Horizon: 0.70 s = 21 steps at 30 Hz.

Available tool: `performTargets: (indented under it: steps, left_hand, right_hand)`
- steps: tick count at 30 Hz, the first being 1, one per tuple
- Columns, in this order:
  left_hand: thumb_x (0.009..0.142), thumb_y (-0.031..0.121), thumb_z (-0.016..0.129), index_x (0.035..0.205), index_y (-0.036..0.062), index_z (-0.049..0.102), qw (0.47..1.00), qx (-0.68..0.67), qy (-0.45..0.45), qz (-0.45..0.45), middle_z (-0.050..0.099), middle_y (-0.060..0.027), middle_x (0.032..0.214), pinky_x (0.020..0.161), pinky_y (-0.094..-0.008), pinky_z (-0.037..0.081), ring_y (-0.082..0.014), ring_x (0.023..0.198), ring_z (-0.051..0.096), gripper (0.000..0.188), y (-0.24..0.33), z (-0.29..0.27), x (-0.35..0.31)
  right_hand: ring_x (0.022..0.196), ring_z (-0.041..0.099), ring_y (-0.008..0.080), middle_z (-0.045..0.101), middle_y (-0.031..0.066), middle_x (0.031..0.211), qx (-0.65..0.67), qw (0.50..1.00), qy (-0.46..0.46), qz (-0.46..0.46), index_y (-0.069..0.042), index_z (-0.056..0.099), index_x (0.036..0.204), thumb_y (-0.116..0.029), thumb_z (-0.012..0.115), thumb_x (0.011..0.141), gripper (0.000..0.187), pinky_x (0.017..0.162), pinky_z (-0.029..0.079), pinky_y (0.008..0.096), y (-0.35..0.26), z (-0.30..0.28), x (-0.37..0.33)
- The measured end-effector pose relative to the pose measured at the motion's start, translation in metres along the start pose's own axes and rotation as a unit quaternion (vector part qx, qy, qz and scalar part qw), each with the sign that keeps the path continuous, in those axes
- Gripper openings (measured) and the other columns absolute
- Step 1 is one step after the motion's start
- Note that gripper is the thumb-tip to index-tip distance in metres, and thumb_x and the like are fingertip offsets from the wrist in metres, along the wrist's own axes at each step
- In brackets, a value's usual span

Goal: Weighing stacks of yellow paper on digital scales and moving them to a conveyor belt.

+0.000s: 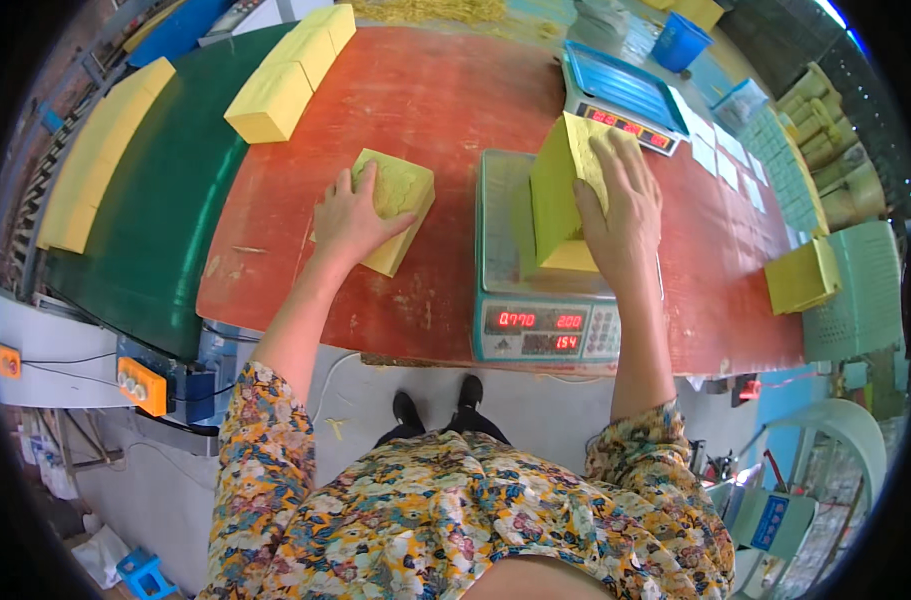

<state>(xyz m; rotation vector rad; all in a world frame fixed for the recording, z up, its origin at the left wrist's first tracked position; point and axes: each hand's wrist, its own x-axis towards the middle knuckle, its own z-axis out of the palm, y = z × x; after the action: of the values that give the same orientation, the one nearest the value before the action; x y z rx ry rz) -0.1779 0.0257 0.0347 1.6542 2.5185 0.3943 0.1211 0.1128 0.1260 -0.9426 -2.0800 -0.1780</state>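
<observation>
My left hand [360, 212] is spread across a yellow paper stack [407, 185] with a crinkled top, gripping it between thumb and fingers on the red table [425, 80]. A taller yellow stack [555, 195] stands on the pan of a pale digital scale [505, 270] to its right. On this stack's crinkled face lies my right hand [625, 200], its fingers stretched out and its thumb near the left edge. The hand and forearm hide the stack's right side. Red digits glow on the scale's front panel.
More yellow stacks line the green conveyor belt [155, 190] at left. A second scale [625, 90] with a blue tray stands at the far right, beside white paper slips [725, 165]. Another yellow bundle [803, 275] sits at the table's right edge, near a perforated pale-green panel [855, 290].
</observation>
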Motion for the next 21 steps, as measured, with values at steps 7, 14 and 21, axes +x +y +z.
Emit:
performTargets:
  steps: [7,14,21]
  left_hand:
    - [0.070,0.048,0.080,0.149,0.0167,0.041,0.951,-0.021,-0.059,0.303,0.034,-0.0219,0.153,0.112,-0.0508,0.034,-0.0394,0.138,0.037,0.094,-0.025,-0.022,-0.069]
    - [0.072,0.031,0.080,0.142,0.0144,0.050,0.898,0.018,-0.047,0.437,0.035,-0.0140,0.155,0.117,-0.0572,0.024,-0.0371,0.146,0.025,0.078,-0.057,-0.066,-0.112]
    - [0.093,0.054,0.061,0.136,0.0120,0.049,0.721,-0.646,-0.001,-0.253,0.053,-0.0066,0.131,0.094,-0.0341,0.045,-0.0226,0.116,0.054,0.060,-0.109,0.044,-0.229]
  right_hand:
    - [0.129,0.051,0.0348,0.060,0.0171,0.132,0.008,0.998,-0.060,0.013,-0.003,0.060,0.126,-0.017,0.065,0.087,0.042,0.109,0.037,0.0457,-0.061,0.005,-0.027]
    - [0.114,0.060,0.0393,0.064,0.0237,0.122,0.312,0.910,-0.266,0.064,-0.001,0.056,0.130,-0.027,0.066,0.089,0.050,0.097,0.047,0.0441,-0.122,0.080,-0.073]
    - [0.098,0.065,0.0418,0.068,0.0251,0.105,0.218,0.896,-0.362,0.136,-0.004,0.051,0.134,-0.033,0.065,0.088,0.056,0.085,0.051,0.0465,-0.149,0.058,-0.108]
